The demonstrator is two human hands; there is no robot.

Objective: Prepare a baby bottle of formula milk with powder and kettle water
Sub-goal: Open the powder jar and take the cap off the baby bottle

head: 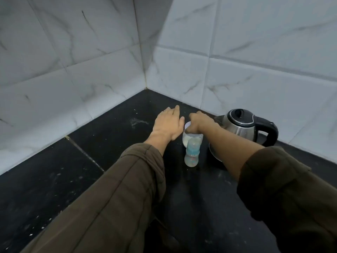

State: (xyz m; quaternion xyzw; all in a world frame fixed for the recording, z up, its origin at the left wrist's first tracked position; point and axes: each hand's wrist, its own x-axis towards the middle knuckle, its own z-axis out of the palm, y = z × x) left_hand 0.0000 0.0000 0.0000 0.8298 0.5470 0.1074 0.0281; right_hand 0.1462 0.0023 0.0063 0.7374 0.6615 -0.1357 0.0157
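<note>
Right hand (pixel 198 121) seems to grip the jar (pixel 188 139) from above; left hand (pixel 168 124) spread flat beside it; bottle (pixel 191 156) just below both

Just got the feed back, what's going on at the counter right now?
A person is working at a black counter in a tiled corner. Their right hand grips the top of a clear powder jar, and the left hand is open, close beside it. A baby bottle stands in front of the jar. The kettle, lid shut, sits to the right.
</note>
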